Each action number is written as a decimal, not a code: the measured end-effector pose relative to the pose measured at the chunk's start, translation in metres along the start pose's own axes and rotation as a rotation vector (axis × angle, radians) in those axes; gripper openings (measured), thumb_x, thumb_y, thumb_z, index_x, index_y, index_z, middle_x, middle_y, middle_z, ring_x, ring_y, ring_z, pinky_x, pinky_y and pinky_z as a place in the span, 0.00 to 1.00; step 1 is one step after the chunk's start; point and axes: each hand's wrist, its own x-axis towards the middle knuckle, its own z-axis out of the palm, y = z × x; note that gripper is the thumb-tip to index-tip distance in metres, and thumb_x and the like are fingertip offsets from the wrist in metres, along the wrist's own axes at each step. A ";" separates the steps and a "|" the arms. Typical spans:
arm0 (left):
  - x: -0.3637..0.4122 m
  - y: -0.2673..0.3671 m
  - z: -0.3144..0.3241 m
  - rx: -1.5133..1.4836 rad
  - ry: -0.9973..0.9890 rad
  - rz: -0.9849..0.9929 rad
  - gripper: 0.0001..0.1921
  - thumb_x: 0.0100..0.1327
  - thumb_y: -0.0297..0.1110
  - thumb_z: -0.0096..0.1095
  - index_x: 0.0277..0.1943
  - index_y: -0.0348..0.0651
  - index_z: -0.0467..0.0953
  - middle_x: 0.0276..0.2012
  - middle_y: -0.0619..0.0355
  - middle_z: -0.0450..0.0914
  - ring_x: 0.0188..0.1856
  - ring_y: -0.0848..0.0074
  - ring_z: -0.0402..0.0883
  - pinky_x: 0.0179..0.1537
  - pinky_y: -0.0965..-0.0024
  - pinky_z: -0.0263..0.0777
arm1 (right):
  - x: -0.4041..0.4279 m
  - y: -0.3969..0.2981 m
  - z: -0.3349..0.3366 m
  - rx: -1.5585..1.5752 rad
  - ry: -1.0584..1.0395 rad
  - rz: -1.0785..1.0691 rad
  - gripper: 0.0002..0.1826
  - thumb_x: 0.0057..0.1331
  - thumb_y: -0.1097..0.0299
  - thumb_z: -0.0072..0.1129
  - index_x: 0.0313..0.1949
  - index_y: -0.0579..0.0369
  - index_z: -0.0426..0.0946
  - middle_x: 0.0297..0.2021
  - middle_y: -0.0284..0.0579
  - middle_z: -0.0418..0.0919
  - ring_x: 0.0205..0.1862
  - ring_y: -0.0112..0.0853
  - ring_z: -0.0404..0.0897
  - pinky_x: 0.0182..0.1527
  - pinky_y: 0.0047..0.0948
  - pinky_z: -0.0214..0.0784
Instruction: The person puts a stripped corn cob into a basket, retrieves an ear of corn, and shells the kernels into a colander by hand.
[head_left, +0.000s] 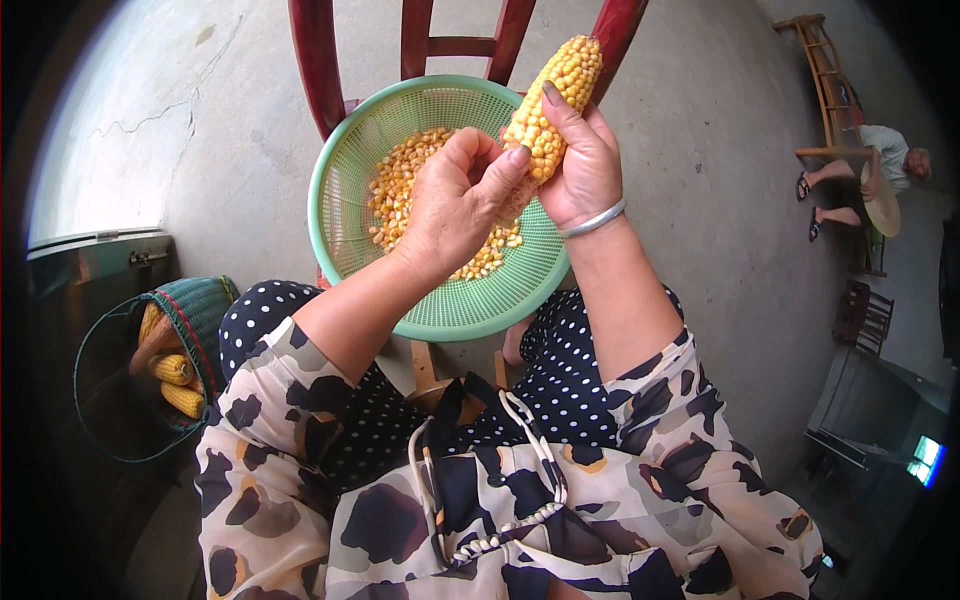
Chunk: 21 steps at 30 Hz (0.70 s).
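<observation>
An ear of dried yellow corn (566, 86) slants up and to the right above a green plastic colander (480, 322). My right hand (581, 157) wraps around its middle, the thumb lying along the kernels. At the lower end, where some bare cob shows, my left hand (457, 199) presses its thumb against the kernels; its curled fingers are partly hidden. Loose corn kernels (397, 180) cover part of the colander's bottom, some of them behind my left hand and forearm.
The colander rests on a red wooden chair (315, 67). To my left, a green woven basket (199, 322) holds several corn ears (180, 397) and has a thin handle. At far right a person (885, 157) sits with a round fan-like object (879, 199), near a wooden ladder-back chair (825, 82).
</observation>
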 end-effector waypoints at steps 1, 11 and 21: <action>0.000 -0.001 0.000 -0.006 0.012 0.028 0.14 0.62 0.40 0.60 0.33 0.35 0.70 0.25 0.62 0.74 0.26 0.84 0.71 0.27 0.80 0.68 | 0.000 0.000 -0.001 0.021 0.009 0.020 0.17 0.63 0.69 0.54 0.49 0.59 0.64 0.39 0.41 0.71 0.39 0.31 0.75 0.42 0.35 0.75; -0.005 0.009 0.000 0.493 0.094 0.186 0.11 0.65 0.34 0.51 0.31 0.34 0.69 0.22 0.44 0.73 0.25 0.58 0.75 0.29 0.61 0.67 | -0.001 0.009 0.001 0.045 0.031 0.021 0.15 0.62 0.72 0.54 0.48 0.59 0.65 0.38 0.40 0.72 0.40 0.29 0.75 0.45 0.28 0.71; 0.005 0.001 -0.007 0.319 0.121 0.114 0.11 0.66 0.33 0.50 0.31 0.34 0.70 0.21 0.48 0.73 0.22 0.68 0.73 0.26 0.66 0.66 | 0.001 0.006 0.000 0.094 0.016 0.041 0.15 0.62 0.72 0.54 0.47 0.60 0.65 0.38 0.41 0.72 0.39 0.31 0.75 0.45 0.30 0.70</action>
